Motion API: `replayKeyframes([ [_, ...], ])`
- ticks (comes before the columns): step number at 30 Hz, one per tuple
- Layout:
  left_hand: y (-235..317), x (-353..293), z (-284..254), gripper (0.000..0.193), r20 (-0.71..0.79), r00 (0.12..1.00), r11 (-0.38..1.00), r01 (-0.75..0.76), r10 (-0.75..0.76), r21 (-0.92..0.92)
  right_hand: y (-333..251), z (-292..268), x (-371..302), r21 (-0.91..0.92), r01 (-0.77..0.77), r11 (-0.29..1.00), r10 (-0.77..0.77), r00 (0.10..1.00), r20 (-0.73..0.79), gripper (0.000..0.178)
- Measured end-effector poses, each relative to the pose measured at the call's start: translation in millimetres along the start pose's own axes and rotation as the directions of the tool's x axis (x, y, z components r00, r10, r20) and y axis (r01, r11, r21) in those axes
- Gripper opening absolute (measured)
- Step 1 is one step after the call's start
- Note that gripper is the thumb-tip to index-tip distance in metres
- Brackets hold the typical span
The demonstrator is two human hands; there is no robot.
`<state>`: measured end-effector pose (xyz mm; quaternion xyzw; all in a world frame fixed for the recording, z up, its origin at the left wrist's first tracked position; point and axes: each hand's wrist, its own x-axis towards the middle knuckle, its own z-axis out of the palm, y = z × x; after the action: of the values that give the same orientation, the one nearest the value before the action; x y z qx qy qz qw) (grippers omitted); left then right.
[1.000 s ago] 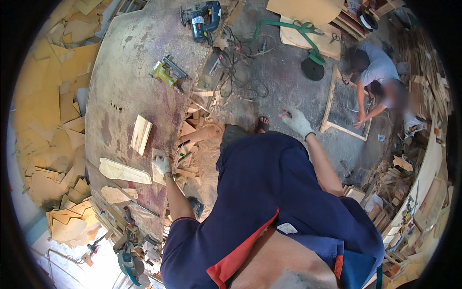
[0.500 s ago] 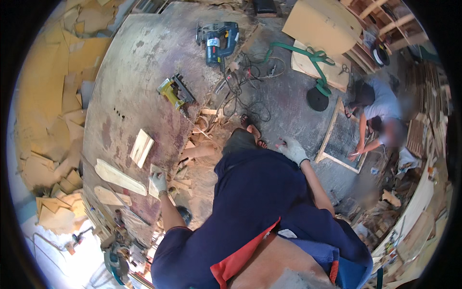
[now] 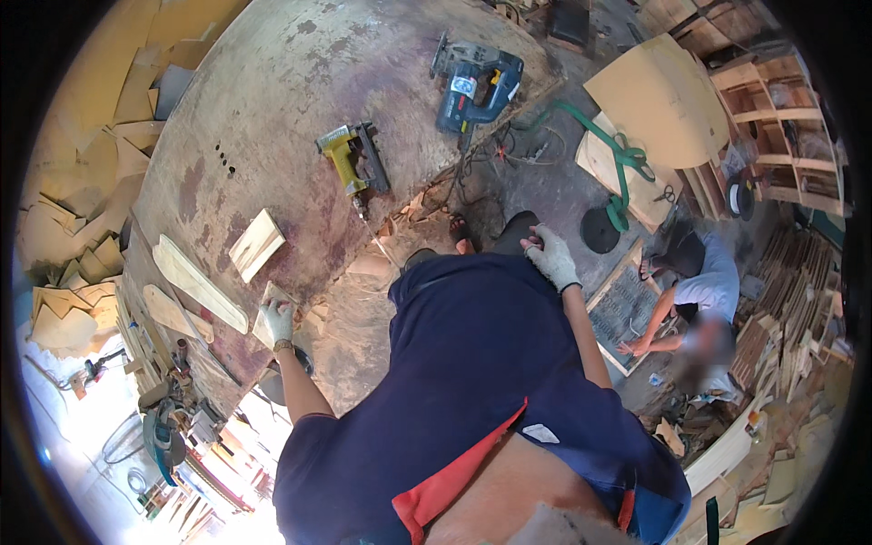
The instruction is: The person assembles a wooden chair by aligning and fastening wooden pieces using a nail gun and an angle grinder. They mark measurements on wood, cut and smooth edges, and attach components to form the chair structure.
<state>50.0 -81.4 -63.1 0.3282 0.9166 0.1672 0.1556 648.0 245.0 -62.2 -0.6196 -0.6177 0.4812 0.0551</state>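
Observation:
My left hand (image 3: 279, 321), in a whitish glove, is closed on the edge of a small pale wooden board (image 3: 271, 296) at the near rim of the worktable (image 3: 300, 82). Beyond it lies another short wooden board (image 3: 257, 245). Left of my hand rest a long tapered wooden piece (image 3: 202, 286) and a rounded wooden piece (image 3: 173, 313). My right hand (image 3: 556, 261), also gloved, is raised beside my body at the right, off the table. Its fingers are curled in together; anything between them is too small to make out.
A yellow-green nail gun (image 3: 343, 159) and a blue jigsaw (image 3: 477, 86) lie on the table. Cords trail past its right edge. At the right a co-worker (image 3: 708, 272) bends over a wooden frame (image 3: 595, 300). Green strap (image 3: 622, 163) and cardboard (image 3: 658, 100) lie beyond.
The view has swung, so the table and tools sit differently in it. My right hand has risen a little and its fingers are more curled. My left hand stays on the small board.

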Motion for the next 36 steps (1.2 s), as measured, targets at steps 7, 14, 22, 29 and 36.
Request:
replayKeyframes([
  [7,184.0,24.6,73.5,0.053,-0.478,0.874,0.992,0.118,-0.084,0.041,-16.6,-69.0,92.1,-0.064,0.090,0.994,-0.098,0.986,-0.134,0.057],
  [14,449.0,158.9,156.8,0.053,-0.399,0.917,0.955,-0.097,-0.024,-0.280,-97.7,-161.4,244.0,-0.147,0.275,0.950,-0.299,0.938,-0.175,0.058],
  [22,537.1,344.8,237.9,0.074,-0.184,0.978,0.971,0.135,-0.099,0.197,-215.0,-233.3,421.5,-0.286,0.432,0.855,-0.466,0.883,-0.061,0.069],
  [29,531.2,342.3,248.8,0.074,-0.244,0.966,0.937,0.165,-0.090,0.309,-249.8,-197.5,599.3,-0.423,0.602,0.677,-0.613,0.780,0.128,0.074],
  [36,529.6,341.7,248.8,0.075,-0.274,0.961,0.940,0.135,-0.046,0.314,-266.4,-112.4,698.5,-0.695,0.690,0.201,-0.535,0.672,0.512,0.055],
])
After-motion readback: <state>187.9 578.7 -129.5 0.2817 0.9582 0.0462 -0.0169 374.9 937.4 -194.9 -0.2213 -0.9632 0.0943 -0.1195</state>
